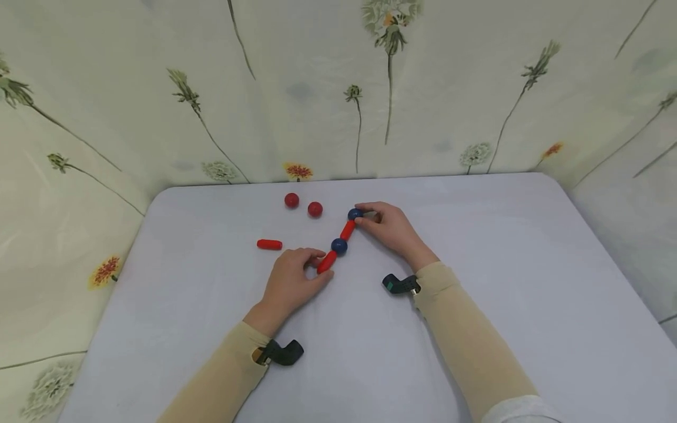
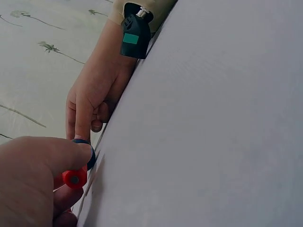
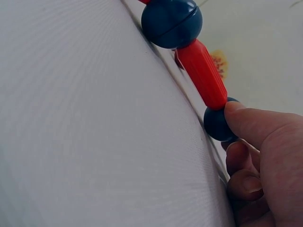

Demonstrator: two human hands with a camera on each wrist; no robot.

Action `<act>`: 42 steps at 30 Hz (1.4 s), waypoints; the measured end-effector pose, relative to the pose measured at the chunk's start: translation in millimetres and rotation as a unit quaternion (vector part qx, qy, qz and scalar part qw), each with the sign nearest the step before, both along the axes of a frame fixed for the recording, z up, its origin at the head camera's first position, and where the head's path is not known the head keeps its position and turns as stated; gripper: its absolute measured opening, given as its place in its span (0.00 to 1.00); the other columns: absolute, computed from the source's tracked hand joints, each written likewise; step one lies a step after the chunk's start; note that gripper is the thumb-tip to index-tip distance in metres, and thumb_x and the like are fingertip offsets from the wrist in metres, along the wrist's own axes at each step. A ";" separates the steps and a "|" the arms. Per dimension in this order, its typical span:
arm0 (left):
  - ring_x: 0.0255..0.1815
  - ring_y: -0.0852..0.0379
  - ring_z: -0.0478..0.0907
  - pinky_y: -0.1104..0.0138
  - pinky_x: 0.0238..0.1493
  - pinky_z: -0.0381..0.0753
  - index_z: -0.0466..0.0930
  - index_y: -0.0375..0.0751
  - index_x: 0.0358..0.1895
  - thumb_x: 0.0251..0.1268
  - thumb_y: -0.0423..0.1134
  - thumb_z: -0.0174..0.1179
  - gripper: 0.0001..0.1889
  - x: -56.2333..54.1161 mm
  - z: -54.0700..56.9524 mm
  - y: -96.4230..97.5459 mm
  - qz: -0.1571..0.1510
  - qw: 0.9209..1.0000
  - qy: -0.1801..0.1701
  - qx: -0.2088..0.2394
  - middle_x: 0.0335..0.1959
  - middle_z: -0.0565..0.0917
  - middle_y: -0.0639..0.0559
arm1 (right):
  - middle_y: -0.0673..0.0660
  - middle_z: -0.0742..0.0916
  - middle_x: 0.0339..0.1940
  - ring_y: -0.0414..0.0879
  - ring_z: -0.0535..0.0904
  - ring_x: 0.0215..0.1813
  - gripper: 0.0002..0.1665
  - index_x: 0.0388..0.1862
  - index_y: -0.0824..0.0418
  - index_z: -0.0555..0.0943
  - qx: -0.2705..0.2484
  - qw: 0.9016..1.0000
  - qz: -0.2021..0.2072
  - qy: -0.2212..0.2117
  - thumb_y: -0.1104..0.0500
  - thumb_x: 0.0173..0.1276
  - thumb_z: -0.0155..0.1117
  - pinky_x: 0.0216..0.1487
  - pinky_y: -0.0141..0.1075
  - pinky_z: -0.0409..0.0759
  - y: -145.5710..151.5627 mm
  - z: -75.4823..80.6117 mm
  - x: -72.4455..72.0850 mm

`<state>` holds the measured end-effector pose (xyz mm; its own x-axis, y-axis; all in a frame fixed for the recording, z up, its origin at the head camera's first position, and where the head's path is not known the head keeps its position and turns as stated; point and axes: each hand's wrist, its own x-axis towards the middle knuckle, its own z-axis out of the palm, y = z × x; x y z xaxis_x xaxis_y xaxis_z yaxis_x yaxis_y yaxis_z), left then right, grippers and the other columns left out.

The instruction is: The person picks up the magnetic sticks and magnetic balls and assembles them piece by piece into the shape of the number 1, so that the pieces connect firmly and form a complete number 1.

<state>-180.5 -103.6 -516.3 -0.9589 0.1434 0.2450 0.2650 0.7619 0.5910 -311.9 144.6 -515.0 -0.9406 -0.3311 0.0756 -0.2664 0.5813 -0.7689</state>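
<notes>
On the white table a chain of two red rods and two blue balls runs slantwise between the hands. My left hand [image 1: 293,282] pinches the near red rod [image 1: 327,262] between thumb and fingers; a grey disc shows in that rod's end in the left wrist view. The middle blue ball [image 1: 339,246] joins this rod to the second red rod [image 3: 202,73]. At the far end, my right hand [image 1: 390,228] pinches the other blue ball [image 3: 218,125] with thumb and fingertips, the ball touching the second rod.
A loose red rod [image 1: 270,244] lies left of the chain. Farther back are two red balls, one [image 1: 291,200] left of the other [image 1: 315,209]. A flowered cloth [image 1: 317,88] hangs behind the table's back edge. Dark wrist cameras stick out from both sleeves.
</notes>
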 end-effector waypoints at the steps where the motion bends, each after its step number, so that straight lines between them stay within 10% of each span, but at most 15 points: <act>1: 0.37 0.62 0.72 0.65 0.38 0.73 0.84 0.50 0.52 0.55 0.54 0.71 0.23 0.3 -0.2 -1.1 -0.003 1.000 0.001 0.000 0.36 0.81 0.62 | 0.47 0.83 0.35 0.46 0.77 0.33 0.25 0.59 0.41 0.82 -0.001 1.000 -0.001 0.000 0.38 0.65 0.67 0.37 0.41 0.75 -0.4 -0.3 0.1; 42: 0.36 0.62 0.72 0.66 0.38 0.74 0.87 0.51 0.49 0.57 0.53 0.71 0.18 -1.6 2.3 -3.7 -0.016 1.000 -0.004 0.016 0.34 0.83 0.62 | 0.52 0.80 0.56 0.45 0.77 0.40 0.27 0.64 0.47 0.79 -0.013 0.999 0.008 0.031 0.42 0.68 0.66 0.41 0.41 0.77 3.3 8.2 12.4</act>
